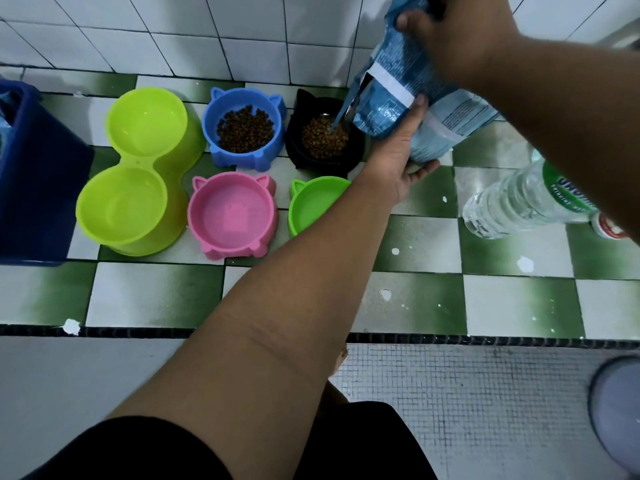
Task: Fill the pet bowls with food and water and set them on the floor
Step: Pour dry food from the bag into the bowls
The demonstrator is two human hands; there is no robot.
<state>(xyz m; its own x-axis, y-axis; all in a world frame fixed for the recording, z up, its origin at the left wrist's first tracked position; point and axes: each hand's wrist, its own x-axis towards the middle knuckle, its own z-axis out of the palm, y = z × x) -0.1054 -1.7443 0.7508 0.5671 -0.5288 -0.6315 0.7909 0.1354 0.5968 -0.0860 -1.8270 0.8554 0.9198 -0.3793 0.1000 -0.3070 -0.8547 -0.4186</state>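
STEP: food filling, pour judged under way | THING: blue plastic kibble bag [391,109] tilted, mouth over black cat-eared plastic bowl [325,140] on tiled table [415,244] | LEFT: left hand [401,157], fingers wrapped round bag's lower end | RIGHT: right hand [460,39], fingers clamped on bag's upper end | NEXT: bag to be righted before overfill

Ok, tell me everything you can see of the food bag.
The bag is blue, glossy, plastic-looking, with print and a white band. It is held in the air, tipped with its open mouth down over the black bowl. The left hand cups its lower part; the right hand grips its upper end.
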